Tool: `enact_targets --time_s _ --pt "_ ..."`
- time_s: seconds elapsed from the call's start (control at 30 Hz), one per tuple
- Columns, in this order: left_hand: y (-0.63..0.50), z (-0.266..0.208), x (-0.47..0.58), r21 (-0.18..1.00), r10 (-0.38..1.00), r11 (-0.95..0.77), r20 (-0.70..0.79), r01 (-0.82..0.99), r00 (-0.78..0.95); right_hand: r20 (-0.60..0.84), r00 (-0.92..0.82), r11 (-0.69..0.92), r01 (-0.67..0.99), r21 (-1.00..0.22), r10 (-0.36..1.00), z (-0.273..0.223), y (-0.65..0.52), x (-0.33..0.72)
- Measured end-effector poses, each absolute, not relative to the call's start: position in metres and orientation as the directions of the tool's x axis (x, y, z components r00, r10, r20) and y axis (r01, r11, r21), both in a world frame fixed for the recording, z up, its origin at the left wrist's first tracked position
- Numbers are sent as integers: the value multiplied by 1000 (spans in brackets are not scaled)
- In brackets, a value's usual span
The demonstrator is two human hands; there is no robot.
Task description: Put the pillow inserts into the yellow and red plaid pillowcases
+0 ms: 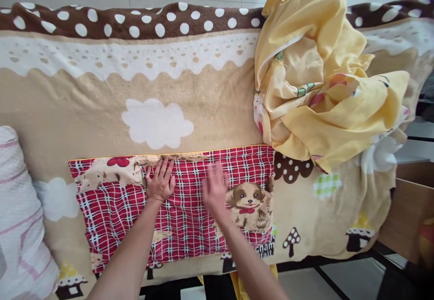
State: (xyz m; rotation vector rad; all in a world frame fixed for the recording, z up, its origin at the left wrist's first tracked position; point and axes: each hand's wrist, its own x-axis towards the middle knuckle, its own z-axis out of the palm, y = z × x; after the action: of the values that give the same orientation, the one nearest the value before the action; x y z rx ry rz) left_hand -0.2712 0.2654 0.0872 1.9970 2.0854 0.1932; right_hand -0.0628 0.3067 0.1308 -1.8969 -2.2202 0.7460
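One plaid cloth (190,200) lies beneath the left fingers (165,169) and right fingers (217,175).

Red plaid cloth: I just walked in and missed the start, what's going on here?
Someone has the left hand flat on the red plaid cloth, near its far edge, and the right hand over it, too blurred to tell whether it touches. The cloth lies spread, with some wrinkles, on a beige blanket. A yellow cloth lies heaped on the blanket at the upper right.
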Motion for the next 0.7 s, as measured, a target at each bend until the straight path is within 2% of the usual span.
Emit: enact_targets --time_s 0.07,0.13,0.2,0.3,0.33,0.47,0.53,0.6,0.7 --pt "266 88 -272 256 996 48 -85 966 -28 -261 -360 197 848 -491 896 130 283 -98" --pt "266 88 -272 255 996 47 -83 966 -26 -281 -429 265 840 -473 858 124 278 -96" --pt "266 87 -272 265 997 50 -78 963 -30 -284 -390 265 881 -392 876 115 291 -55" --pt "266 86 -272 293 994 77 -102 953 -49 -225 -191 146 968 -203 955 104 314 52" --pt "266 86 -271 301 992 87 -115 950 -55 -199 -173 140 975 -172 965 102 318 89" --pt "267 86 -271 321 990 104 -127 941 -66 -201 -295 271 953 -138 934 107 312 180" --pt "270 89 -272 331 989 105 -131 938 -65 -155 -256 240 964 -117 954 115 300 174" --pt "274 97 -272 340 989 101 -133 935 -58 -96 -191 175 973 -153 977 123 282 137" --pt "274 117 -256 340 994 91 -92 936 -63 -141 -202 146 932 -332 969 128 240 48"
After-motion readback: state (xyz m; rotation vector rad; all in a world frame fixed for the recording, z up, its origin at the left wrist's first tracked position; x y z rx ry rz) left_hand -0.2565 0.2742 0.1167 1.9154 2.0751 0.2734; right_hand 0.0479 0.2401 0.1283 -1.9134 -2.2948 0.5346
